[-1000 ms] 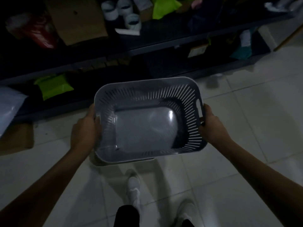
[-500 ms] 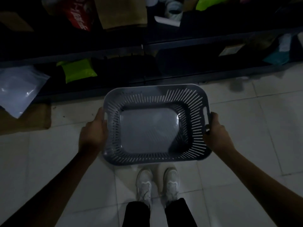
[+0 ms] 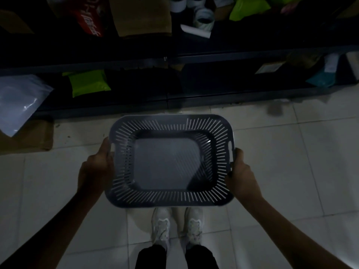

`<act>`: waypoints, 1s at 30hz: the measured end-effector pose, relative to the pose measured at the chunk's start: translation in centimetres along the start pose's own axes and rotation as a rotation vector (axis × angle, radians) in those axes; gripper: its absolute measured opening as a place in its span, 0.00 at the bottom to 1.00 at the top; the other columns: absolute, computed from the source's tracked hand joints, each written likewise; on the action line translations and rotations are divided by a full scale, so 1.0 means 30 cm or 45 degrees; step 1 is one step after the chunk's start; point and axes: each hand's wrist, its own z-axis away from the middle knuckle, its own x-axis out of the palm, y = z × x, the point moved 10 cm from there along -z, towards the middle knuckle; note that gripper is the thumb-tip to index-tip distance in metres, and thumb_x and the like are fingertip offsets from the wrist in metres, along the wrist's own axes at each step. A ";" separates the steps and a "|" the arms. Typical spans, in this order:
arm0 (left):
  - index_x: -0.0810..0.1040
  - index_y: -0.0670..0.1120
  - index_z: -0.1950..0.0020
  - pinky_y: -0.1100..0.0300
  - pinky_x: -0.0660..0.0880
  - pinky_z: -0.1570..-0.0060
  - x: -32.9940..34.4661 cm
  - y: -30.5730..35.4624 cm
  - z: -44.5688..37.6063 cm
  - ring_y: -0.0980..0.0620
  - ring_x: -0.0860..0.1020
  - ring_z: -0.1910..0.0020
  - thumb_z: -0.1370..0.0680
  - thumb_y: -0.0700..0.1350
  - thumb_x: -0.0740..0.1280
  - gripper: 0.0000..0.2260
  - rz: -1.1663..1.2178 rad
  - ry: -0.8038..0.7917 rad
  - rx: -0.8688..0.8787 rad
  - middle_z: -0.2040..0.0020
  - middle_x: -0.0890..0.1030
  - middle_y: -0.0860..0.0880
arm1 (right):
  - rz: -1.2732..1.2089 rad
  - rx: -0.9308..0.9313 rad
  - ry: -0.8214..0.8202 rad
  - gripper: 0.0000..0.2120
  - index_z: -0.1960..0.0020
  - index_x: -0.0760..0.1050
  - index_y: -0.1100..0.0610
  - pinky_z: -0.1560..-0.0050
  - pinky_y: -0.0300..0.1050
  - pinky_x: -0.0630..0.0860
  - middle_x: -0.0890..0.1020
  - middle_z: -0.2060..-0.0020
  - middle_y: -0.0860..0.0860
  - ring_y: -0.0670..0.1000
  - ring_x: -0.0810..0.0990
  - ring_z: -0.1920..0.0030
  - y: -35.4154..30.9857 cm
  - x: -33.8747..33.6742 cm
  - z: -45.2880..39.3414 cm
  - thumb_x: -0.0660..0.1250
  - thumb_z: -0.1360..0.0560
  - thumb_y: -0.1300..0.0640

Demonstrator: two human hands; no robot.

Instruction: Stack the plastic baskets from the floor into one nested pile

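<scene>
A grey plastic basket (image 3: 169,162) with slotted sides is held level in the air in front of me, above the tiled floor and my shoes. My left hand (image 3: 95,167) grips its left rim. My right hand (image 3: 240,173) grips the right rim at the handle slot. The basket is empty inside. No other basket shows in this view.
A dark low shelf unit (image 3: 174,61) runs across the top, loaded with green bags (image 3: 88,84), a brown box (image 3: 141,16), tape rolls (image 3: 204,17) and a clear plastic bag (image 3: 17,101). A cardboard box (image 3: 29,138) sits on the floor at left. My white shoes (image 3: 177,228) stand below the basket.
The view has swung so the shelf sits straight ahead and my feet stand together. The basket has levelled out and sits lower in the frame, still held by both hands.
</scene>
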 end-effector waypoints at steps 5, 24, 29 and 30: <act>0.59 0.58 0.25 0.44 0.79 0.63 -0.001 -0.017 -0.001 0.38 0.80 0.66 0.18 0.51 0.50 0.20 -0.002 0.028 0.003 0.59 0.83 0.41 | -0.004 -0.057 -0.023 0.27 0.32 0.57 0.55 0.74 0.30 0.66 0.82 0.57 0.53 0.48 0.80 0.65 -0.018 0.023 0.008 0.66 0.26 0.62; 0.63 0.39 0.24 0.56 0.75 0.74 0.158 -0.006 -0.033 0.47 0.75 0.76 0.20 0.48 0.57 0.25 0.024 -0.043 0.260 0.70 0.77 0.44 | -0.059 0.107 -0.142 0.29 0.30 0.57 0.60 0.65 0.39 0.74 0.79 0.59 0.50 0.51 0.77 0.63 0.139 0.242 -0.104 0.67 0.25 0.57; 0.57 0.45 0.22 0.57 0.76 0.73 0.278 -0.086 -0.076 0.50 0.77 0.74 0.20 0.46 0.61 0.27 0.117 -0.140 0.076 0.68 0.77 0.48 | -0.010 0.087 -0.093 0.34 0.26 0.54 0.57 0.63 0.44 0.77 0.81 0.54 0.53 0.53 0.80 0.61 0.187 0.323 -0.159 0.68 0.26 0.59; 0.55 0.48 0.21 0.54 0.78 0.72 0.309 -0.111 -0.087 0.49 0.78 0.73 0.20 0.45 0.61 0.28 0.134 -0.186 0.007 0.67 0.78 0.47 | -0.006 0.092 -0.116 0.35 0.25 0.53 0.56 0.65 0.40 0.76 0.80 0.54 0.53 0.52 0.79 0.61 0.196 0.341 -0.173 0.68 0.26 0.60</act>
